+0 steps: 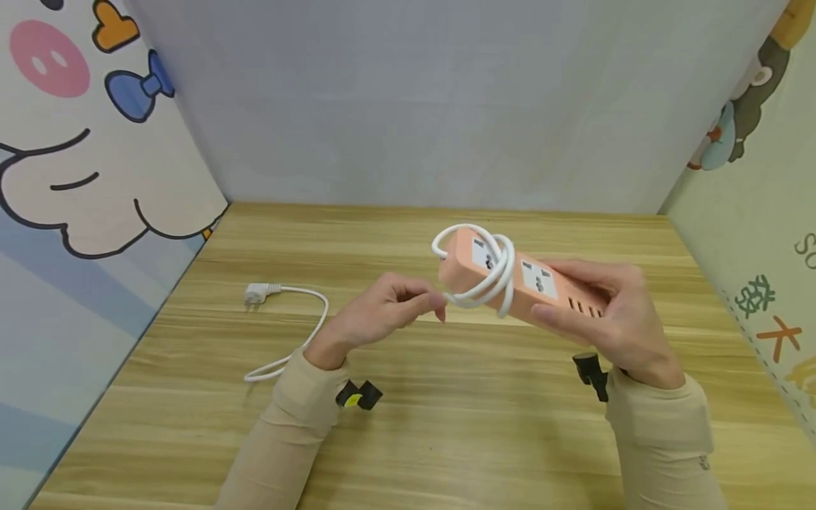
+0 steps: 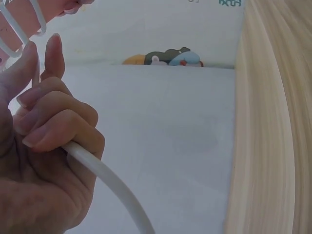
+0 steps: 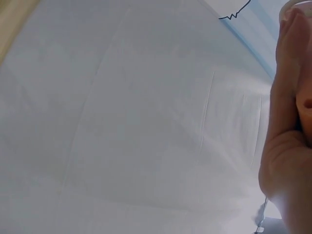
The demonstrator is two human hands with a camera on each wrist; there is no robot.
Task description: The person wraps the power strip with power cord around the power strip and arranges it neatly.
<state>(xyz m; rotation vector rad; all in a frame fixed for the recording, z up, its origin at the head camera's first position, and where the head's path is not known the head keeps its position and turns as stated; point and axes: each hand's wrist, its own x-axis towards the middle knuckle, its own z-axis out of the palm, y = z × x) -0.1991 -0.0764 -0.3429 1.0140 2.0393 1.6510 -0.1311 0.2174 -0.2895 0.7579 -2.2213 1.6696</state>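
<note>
A peach-coloured power strip point(image 1: 524, 283) with white socket faces is held up, tilted, above the table. My right hand point(image 1: 612, 319) grips its slotted end, thumb on the near side. White cord point(image 1: 503, 273) loops several times round the strip's other end. My left hand point(image 1: 389, 312) holds the cord just left of those loops; in the left wrist view its fingers curl round the cord point(image 2: 117, 187). From there the cord runs down to the table, ending in a white plug point(image 1: 258, 293) at the left. In the right wrist view, only part of the right hand point(image 3: 287, 146) and strip shows.
The wooden table point(image 1: 446, 439) lies beneath both hands. A plain pale wall point(image 1: 433, 106) stands behind it, with cartoon-printed panels on the left point(image 1: 95, 163) and right point(image 1: 752, 234). Black wrist mounts point(image 1: 589, 372) stick out from the sleeves.
</note>
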